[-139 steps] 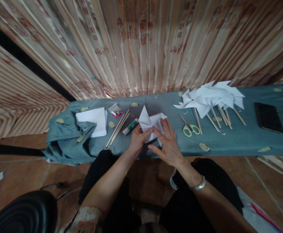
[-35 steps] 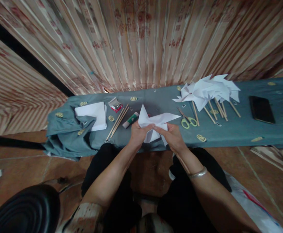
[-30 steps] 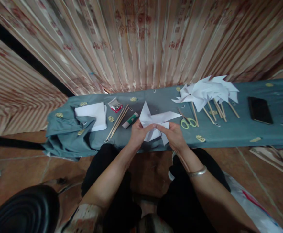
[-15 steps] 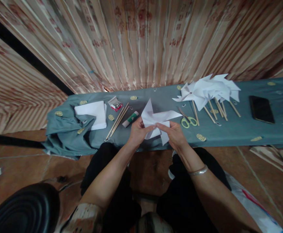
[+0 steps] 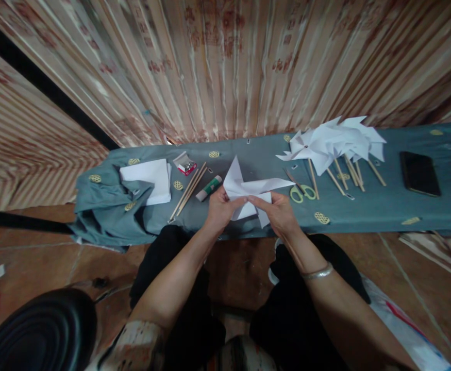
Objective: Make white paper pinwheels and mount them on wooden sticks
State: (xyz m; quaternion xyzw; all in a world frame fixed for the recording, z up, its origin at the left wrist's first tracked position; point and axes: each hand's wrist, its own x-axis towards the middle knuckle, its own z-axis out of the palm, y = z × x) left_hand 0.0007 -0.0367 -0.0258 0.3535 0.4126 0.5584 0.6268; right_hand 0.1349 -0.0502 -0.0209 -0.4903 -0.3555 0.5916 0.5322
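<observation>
A white paper pinwheel (image 5: 248, 189) is held between both hands over the near edge of the cloth-covered table. My left hand (image 5: 221, 210) grips its left side, thumb pressed on the paper's middle. From the right, my right hand (image 5: 277, 208) pinches it, its thumb meeting the left thumb at the centre. Pointed blades stick out at the top, the right and the bottom. Beside the left hand lies a green and white glue stick (image 5: 209, 188). Scissors (image 5: 301, 193) with light green handles rest just right of the right hand. Fingers beneath the paper are hidden.
Wooden sticks (image 5: 188, 191), a small open box of metal pins (image 5: 185, 164) and stacked white paper (image 5: 153, 180) lie at left. Several finished pinwheels (image 5: 333, 141) on sticks are heaped at right, near a black phone (image 5: 419, 173). A black round stool (image 5: 37, 330) stands at lower left.
Both hands keep hold of the pinwheel in nearly the same place. Its upper blade tilts slightly left and the right blade reaches a little farther right. The view has shifted slightly.
</observation>
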